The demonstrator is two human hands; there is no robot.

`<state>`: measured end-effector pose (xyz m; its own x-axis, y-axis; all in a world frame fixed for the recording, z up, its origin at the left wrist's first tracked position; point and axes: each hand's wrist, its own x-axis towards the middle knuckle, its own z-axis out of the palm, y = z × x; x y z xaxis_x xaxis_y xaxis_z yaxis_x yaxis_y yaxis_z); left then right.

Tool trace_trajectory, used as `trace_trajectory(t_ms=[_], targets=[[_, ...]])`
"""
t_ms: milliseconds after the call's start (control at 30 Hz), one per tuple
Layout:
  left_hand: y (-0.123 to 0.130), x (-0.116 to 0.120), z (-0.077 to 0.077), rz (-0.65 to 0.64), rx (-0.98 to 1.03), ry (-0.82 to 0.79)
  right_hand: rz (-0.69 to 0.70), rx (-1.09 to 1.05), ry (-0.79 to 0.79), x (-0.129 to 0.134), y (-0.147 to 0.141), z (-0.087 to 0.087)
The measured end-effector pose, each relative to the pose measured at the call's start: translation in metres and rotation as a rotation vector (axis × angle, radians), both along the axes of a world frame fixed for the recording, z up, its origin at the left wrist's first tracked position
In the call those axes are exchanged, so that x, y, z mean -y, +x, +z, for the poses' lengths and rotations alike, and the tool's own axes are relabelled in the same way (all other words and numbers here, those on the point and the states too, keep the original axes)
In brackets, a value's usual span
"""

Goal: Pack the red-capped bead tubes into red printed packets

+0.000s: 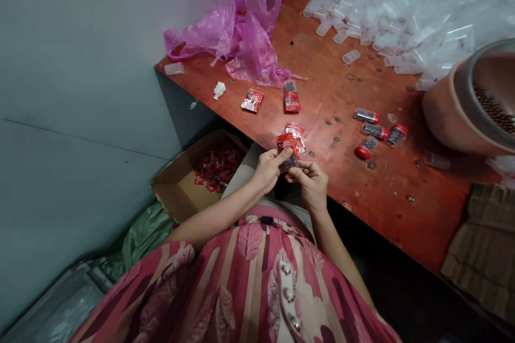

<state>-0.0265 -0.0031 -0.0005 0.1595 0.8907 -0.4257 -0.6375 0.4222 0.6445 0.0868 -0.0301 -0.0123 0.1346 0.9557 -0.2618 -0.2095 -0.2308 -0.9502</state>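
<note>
Landmark: pink bucket [446,107], standing on the red-brown surface [333,102], small brown balls visible inside.

Left hand [267,171]: well left of bucket, at the surface's near edge. Thumb and fingers pinch a red packet [284,142] together with a vial of dark balls [290,163]. Right hand [314,182]: on the bucket side of the left, thumb and forefinger pinching the vial's lower end, contact partly hidden. Whether the vial sits inside the packet: cannot tell.

Loose packets [298,133] lie just beyond the held one, also well left of bucket; another flat packet [252,101] lies farther left.

Near bucket, left side: four red-capped vials [375,131], all lying down. Just beside bucket base, near side: one clear tube [436,161]. Beyond bucket and leftward: heap of clear tubes [394,21].

Far left of bucket: crumpled pink bag [253,53]; below surface level, cardboard box [175,190] containing red packets.
</note>
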Motion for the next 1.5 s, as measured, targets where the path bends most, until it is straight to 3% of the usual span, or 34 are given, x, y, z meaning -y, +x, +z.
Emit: trace_trajectory(t_ms=[133,233,367,500,567,667,733,800,900,967,1067,1233,1367,1500], targets=[[-0.004,0.008,0.002,-0.035,0.012,-0.009,0.024,-0.022,0.001,-0.007,-0.010,0.000],[-0.018,0.014,0.000,0.020,0.000,-0.027,0.106,-0.042,-0.020,-0.011,-0.021,-0.001],[-0.065,0.019,-0.019,0.282,-0.167,-0.043,0.178,-0.049,-0.030,-0.014,-0.023,0.003],[-0.099,0.017,-0.036,0.483,-0.579,-0.083,0.131,0.047,0.020,-0.017,-0.004,0.006],[-0.091,0.009,-0.033,0.427,-0.781,0.093,0.108,0.090,0.039,-0.017,0.005,0.005],[-0.053,-0.015,-0.021,0.148,-0.994,0.496,0.061,0.162,0.053,-0.014,0.013,0.003],[-0.026,-0.037,-0.018,0.007,-1.085,0.668,0.030,0.220,0.067,-0.011,0.016,0.003],[-0.007,-0.057,-0.025,-0.052,-1.184,0.732,0.005,0.265,0.078,-0.007,0.019,0.003],[0.007,-0.070,-0.042,0.003,-1.283,0.741,-0.007,0.303,0.072,-0.003,0.026,0.002],[0.009,-0.069,-0.050,0.037,-1.281,0.744,0.002,0.315,0.055,-0.002,0.030,0.002],[0.004,-0.063,-0.049,0.059,-1.224,0.745,-0.010,0.319,0.036,-0.008,0.030,0.002],[-0.005,-0.050,-0.025,0.031,-0.961,0.710,-0.181,0.248,0.183,-0.035,0.012,0.015],[-0.009,-0.036,-0.005,-0.011,-0.723,0.651,-0.088,0.082,0.166,-0.059,0.007,0.025],[-0.013,-0.034,0.000,-0.015,-0.515,0.396,-0.007,0.089,0.137,-0.071,0.021,0.030]])
